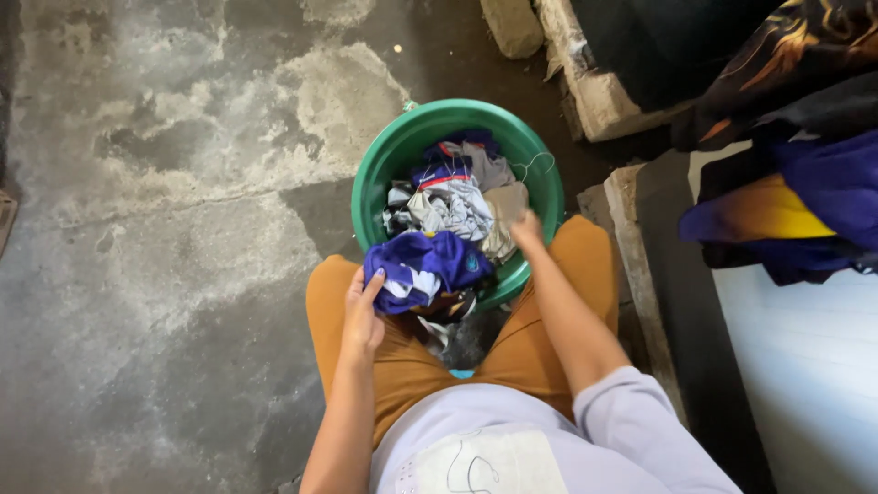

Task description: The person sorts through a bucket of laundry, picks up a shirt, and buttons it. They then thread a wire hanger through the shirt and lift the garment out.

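Gripping a blue garment (425,265), left hand (362,316); right hand (526,229) half-buried in basin (384,155) laundry, grip unclear.

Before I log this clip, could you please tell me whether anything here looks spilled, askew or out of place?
Mostly not. The round green plastic basin sits upright, heaped with crumpled clothes. One blue-and-white garment hangs over its near rim onto the lap, held by the left hand. The right hand reaches into the pile. The concrete floor looks blotchy.

Glossy green plastic basin (384,155), soft crumpled cloth garments (448,206), rough stained concrete floor (165,183)
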